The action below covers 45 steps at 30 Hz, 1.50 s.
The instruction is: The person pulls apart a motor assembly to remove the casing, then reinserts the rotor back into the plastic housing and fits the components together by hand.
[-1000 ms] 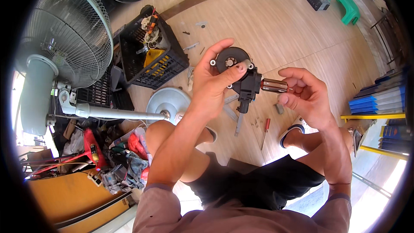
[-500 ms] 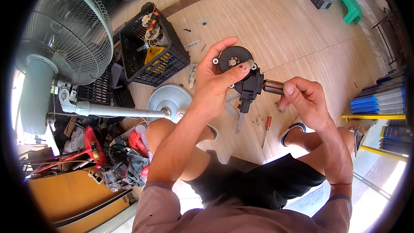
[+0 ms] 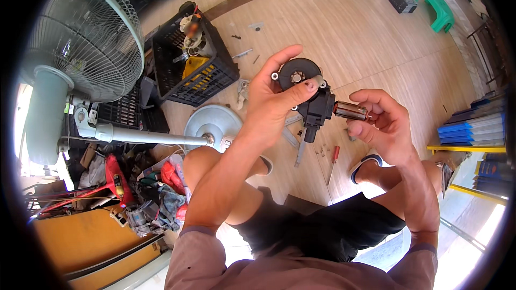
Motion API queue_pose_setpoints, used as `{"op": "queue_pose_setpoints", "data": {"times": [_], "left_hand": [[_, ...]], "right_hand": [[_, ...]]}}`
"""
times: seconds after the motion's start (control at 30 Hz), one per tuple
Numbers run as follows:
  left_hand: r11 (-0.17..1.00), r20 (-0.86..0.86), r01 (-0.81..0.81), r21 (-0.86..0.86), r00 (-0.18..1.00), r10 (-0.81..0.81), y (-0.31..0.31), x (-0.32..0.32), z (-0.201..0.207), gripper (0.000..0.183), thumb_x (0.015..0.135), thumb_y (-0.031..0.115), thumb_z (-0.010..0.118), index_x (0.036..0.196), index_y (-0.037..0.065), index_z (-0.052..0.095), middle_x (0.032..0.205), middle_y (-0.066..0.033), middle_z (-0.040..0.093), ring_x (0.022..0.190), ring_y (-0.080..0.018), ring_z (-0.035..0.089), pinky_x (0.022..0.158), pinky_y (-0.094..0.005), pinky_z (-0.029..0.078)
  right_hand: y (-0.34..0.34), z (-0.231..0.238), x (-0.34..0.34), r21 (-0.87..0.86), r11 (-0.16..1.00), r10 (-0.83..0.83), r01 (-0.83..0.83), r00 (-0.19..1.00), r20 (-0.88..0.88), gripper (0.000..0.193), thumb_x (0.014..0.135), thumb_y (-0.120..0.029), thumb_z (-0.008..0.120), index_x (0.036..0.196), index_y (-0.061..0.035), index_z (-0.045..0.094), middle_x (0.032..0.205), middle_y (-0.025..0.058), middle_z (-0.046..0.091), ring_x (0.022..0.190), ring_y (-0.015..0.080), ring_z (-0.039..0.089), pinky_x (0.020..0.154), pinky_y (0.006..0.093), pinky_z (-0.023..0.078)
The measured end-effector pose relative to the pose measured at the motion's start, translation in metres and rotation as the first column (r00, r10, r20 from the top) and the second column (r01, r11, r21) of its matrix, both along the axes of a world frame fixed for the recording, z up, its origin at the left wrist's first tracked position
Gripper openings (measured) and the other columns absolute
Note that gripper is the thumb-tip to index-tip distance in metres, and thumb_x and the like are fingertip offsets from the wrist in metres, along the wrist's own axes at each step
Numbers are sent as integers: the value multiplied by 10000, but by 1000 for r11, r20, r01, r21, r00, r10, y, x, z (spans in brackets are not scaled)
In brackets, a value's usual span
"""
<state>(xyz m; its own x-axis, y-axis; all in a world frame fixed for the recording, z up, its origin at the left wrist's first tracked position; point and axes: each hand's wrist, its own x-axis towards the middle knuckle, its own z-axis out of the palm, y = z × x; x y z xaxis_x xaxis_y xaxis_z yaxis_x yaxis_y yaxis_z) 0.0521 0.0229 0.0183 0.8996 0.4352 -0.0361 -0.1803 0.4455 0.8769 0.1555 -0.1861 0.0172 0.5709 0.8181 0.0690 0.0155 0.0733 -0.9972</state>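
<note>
My left hand (image 3: 274, 104) is closed around a small gear motor's black housing (image 3: 321, 102), its thumb pressed on the face beside the round gear cover (image 3: 297, 74). From the housing's right side sticks out a metal motor armature (image 3: 350, 110) with copper-coloured parts and a thin shaft end. Around that free end my right hand (image 3: 388, 126) is open, thumb and fingers apart, gripping nothing; whether a fingertip brushes the armature I cannot tell. On the floor below lie a red-handled screwdriver (image 3: 335, 157), a flat metal strip (image 3: 299, 154) and several tiny parts.
A standing fan (image 3: 86, 43) with a round base (image 3: 207, 123) is at the left, beside a black crate (image 3: 201, 83) of parts. Bags and scraps (image 3: 161, 204) heap at lower left. A green stool (image 3: 436, 11) and black box-shaped device (image 3: 400, 0) are far right; a shelf (image 3: 473, 149) holds booklets.
My right hand has let go of the armature: its fingers have spread and it has shifted slightly right. More of the armature's end shows. My left hand still holds the housing, slightly further right.
</note>
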Motion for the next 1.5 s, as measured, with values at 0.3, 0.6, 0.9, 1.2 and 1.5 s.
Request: {"op": "queue_pose_setpoints", "data": {"times": [0.3, 0.6, 0.9, 1.2, 1.5], "left_hand": [[999, 14, 3, 35, 1000, -3, 1, 0, -1, 580, 834, 26, 772, 1350, 36, 506, 1028, -37, 654, 921, -108, 638, 820, -261, 542], [999, -9, 15, 42, 1000, -15, 0, -2, -4, 566, 830, 30, 778, 1332, 34, 516, 1004, -35, 658, 909, -103, 635, 809, -257, 542], [997, 32, -5, 79, 999, 2, 3, 1, 2, 542, 829, 8, 767, 1314, 33, 526, 1022, -42, 655, 923, -110, 631, 806, -260, 542], [995, -13, -17, 95, 1000, 18, -3, -3, -2, 527, 829, -40, 726, 1311, 25, 523, 1041, -47, 644, 935, -117, 627, 833, -266, 526], [998, -13, -17, 52, 1000, 18, -4, -3, -2, 543, 835, -53, 708, 1335, 40, 518, 1056, -50, 646, 939, -129, 638, 846, -275, 532]], "right_hand": [[1, 0, -4, -60, 998, -22, 13, 990, -143, 283, 939, -85, 678, 1187, 19, 593, 876, 63, 688, 754, 105, 636, 668, 259, 526], [-1, -5, 3, -239, 970, 43, -50, 998, -35, 374, 1045, -306, 501, 1010, 27, 666, 738, 82, 669, 692, 134, 635, 661, 280, 504], [6, 5, -5, 16, 1000, -13, 15, 995, -95, 278, 973, -150, 642, 1192, 12, 590, 945, 81, 685, 780, 123, 633, 722, 261, 522], [-3, -6, 4, -137, 988, 55, -76, 987, -151, 301, 986, -211, 626, 1177, 21, 616, 892, 81, 698, 770, 127, 648, 707, 273, 532], [-5, 0, 2, -165, 977, 119, -137, 986, -116, 357, 974, -244, 654, 1214, 10, 586, 964, 62, 684, 824, 102, 632, 723, 266, 518]]}}
